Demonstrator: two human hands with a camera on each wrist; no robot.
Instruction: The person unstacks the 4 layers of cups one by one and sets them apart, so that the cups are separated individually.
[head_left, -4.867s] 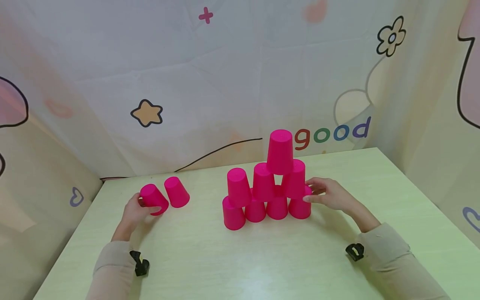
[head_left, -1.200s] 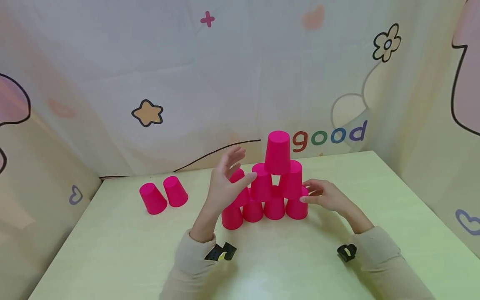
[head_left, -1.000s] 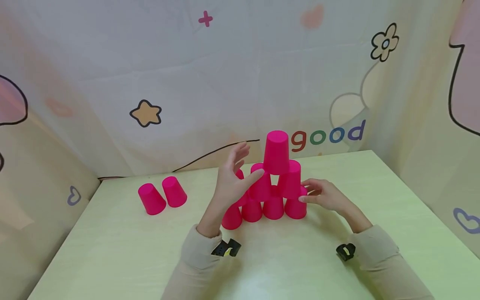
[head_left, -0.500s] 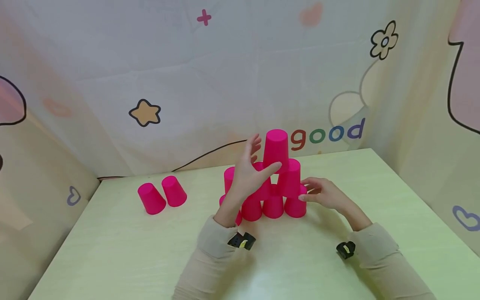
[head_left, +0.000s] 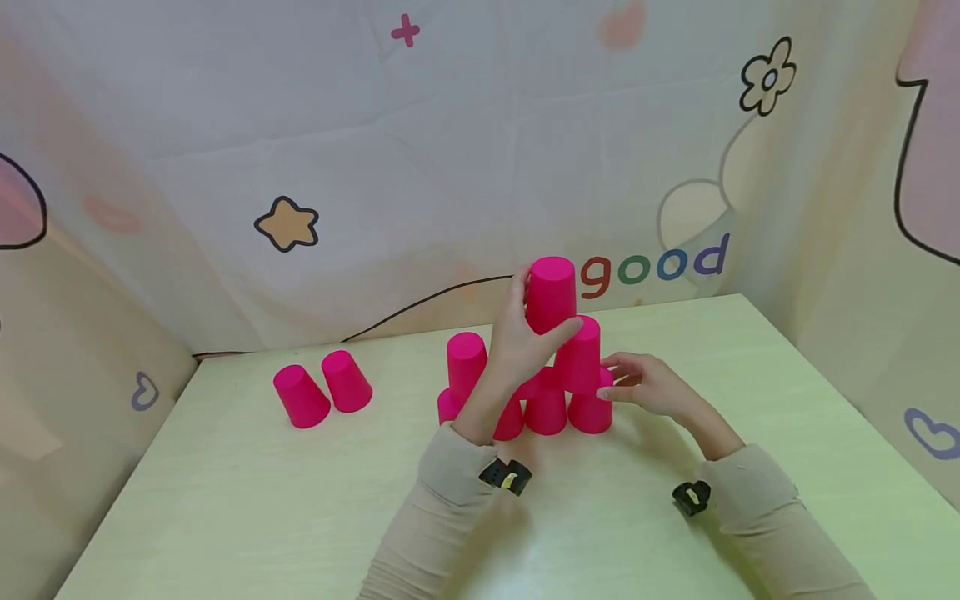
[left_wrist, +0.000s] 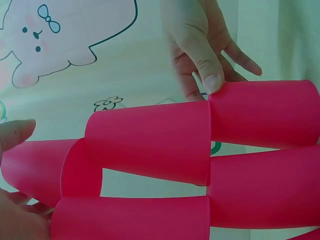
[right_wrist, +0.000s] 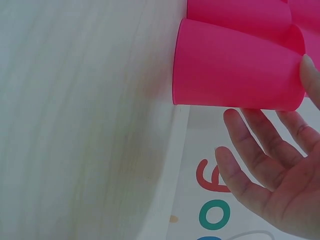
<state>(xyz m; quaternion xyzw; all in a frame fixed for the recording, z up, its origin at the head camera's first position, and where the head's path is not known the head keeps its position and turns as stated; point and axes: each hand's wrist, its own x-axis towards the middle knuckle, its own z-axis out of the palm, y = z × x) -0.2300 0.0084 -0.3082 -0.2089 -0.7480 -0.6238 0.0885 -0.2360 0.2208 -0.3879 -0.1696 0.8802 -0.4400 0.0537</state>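
Pink cups stand upside down in a tiered stack, a single top cup [head_left: 551, 292] above several others. My left hand [head_left: 517, 346] reaches around that top cup, fingers along its left side and thumb in front. In the left wrist view a small gap shows between the thumb [left_wrist: 17, 134] and the top cup [left_wrist: 32, 167]. Much of the middle row's centre cup is hidden by this hand. My right hand [head_left: 656, 387] rests with loosely bent fingers at the right bottom cup [head_left: 588, 412]. In the right wrist view its fingertips meet that cup's [right_wrist: 235, 65] side, with the thumb near its narrow end.
Two more pink cups, a nearer one [head_left: 302, 397] and a farther one [head_left: 347, 382], stand upside down at the left of the pale table [head_left: 300, 517]. A printed cloth [head_left: 420, 192] hangs behind the table's back edge. Each sleeve has a black wrist mount.
My left hand has left the nearer loose cup on the left, passed in front of the stack, and risen rightward to the top cup. The right hand stays at the bottom cup.
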